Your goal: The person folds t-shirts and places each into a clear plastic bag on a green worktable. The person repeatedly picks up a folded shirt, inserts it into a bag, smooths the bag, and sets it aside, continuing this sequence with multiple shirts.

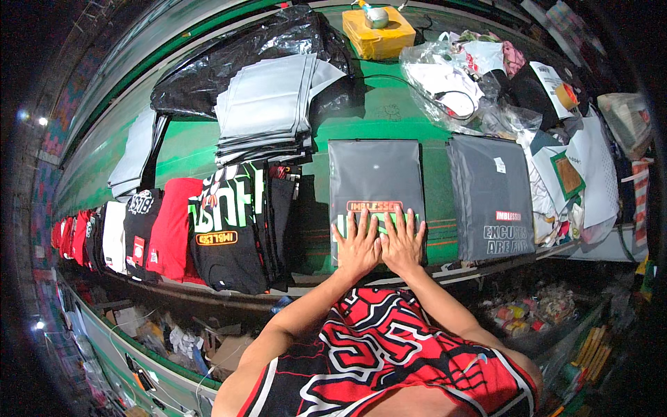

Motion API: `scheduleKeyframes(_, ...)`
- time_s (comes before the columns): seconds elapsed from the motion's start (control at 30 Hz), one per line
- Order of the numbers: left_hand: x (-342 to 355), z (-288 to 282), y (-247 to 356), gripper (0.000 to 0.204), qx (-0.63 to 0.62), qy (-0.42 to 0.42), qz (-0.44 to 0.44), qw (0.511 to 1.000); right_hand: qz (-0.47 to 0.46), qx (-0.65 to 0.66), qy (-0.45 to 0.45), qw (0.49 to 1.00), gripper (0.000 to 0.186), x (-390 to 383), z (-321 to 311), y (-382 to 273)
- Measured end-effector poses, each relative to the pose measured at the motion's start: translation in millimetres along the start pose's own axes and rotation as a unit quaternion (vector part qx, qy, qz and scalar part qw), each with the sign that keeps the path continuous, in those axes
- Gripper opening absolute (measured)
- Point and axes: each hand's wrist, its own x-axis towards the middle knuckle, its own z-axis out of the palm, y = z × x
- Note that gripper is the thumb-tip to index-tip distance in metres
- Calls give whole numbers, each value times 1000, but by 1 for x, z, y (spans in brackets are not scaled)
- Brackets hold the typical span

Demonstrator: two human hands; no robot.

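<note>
A folded dark T-shirt in a clear plastic bag (pixel 376 170) lies flat on the green tabletop in front of me. Both palms press on its lower part, over the printed design. My left hand (pixel 359 243) rests there with its fingers spread. Close beside it, thumbs nearly touching, my right hand (pixel 403 242) also lies flat with fingers apart. Neither hand grips anything. Right of the bag is a stack of bagged dark T-shirts (pixel 486 187). To the left stands a pile of folded black T-shirts (pixel 226 254) with green and orange print.
More folded shirts, including a red one (pixel 170 229), line the table's left edge. Grey plastic mailing bags (pixel 267 94) are stacked behind them by a black plastic sheet (pixel 243 48). A yellow taped box (pixel 375 38) sits far back. Clothing and packaging (pixel 479 76) heap up at right.
</note>
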Motion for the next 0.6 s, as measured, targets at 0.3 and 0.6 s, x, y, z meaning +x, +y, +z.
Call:
scheduleKeyframes(0.3,1,-6,4,62,18,-14,-7,1000,-3,-19,24,1000,60,58,-4,7)
scheduleKeyframes(0.6,1,-5,3,62,19,-20,-4,1000,8,-26,33,999,70,114,-11,12)
